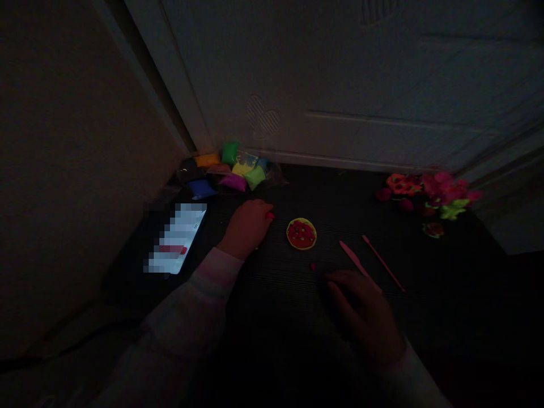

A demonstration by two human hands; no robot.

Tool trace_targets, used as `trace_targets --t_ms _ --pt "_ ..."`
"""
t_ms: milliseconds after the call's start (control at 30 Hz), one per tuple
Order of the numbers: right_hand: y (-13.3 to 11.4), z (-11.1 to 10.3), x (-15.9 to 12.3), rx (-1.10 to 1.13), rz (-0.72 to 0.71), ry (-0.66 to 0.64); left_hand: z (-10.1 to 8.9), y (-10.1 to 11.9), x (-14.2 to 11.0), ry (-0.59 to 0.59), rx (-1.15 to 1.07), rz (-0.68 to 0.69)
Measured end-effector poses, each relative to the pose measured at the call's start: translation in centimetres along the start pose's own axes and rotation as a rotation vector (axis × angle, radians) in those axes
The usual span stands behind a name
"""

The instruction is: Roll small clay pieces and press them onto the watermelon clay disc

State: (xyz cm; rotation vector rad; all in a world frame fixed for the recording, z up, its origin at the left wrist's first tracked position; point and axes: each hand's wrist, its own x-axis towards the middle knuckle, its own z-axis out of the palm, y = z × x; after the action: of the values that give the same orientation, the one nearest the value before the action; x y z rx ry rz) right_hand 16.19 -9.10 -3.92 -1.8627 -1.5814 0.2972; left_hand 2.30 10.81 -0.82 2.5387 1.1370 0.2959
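Observation:
My left hand [247, 228] is closed over the table, with a small piece of red modelling clay [270, 216] showing at its fingertips. To its right lies a round clay disc [301, 234], red with a yellow rim and small dark red pieces on top. A tiny red clay ball [312, 266] rests between the disc and my right hand [363, 314]. The right hand's fingers are curled, thumb and forefinger close together; whatever they may hold is hidden in the dark. A pink plastic knife [356, 260] lies just beyond it, partly covered by the hand.
A thin pink stick tool [385, 264] lies right of the knife. Several coloured clay packets [233, 180] are heaped at the back left, near a lit phone [181, 241]. Colourful clay shapes [442, 190] stand at the back right. A pale panel [340, 85] borders the dark table [272, 306].

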Motion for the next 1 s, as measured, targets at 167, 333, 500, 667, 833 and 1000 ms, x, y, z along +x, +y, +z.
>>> trace_targets --t_ms 167,333,500,667,833,1000 --pt "0.1 -0.1 0.0 0.069 0.036 0.055 -0.8 0.6 -0.7 -0.007 -0.102 -0.048" --pt "-0.9 0.1 0.0 0.134 0.006 0.144 -1.5 2.4 -5.1 -0.111 -0.555 -0.047" --pt "-2.8 0.5 0.0 0.139 -0.193 0.097 -0.1 4.0 -8.0 -0.293 -0.849 -0.142" --pt "-3.6 0.5 -0.2 0.146 -0.289 0.042 1.0 4.4 -8.9 -0.39 -1.127 -0.22" --pt "-4.0 -0.1 -0.7 0.165 -0.253 -0.019 1.0 4.4 -9.4 -0.441 -1.162 -0.267" --pt "-4.6 0.0 -1.3 0.134 -0.231 -0.025 1.0 4.3 -9.7 -0.49 -1.197 -0.321"
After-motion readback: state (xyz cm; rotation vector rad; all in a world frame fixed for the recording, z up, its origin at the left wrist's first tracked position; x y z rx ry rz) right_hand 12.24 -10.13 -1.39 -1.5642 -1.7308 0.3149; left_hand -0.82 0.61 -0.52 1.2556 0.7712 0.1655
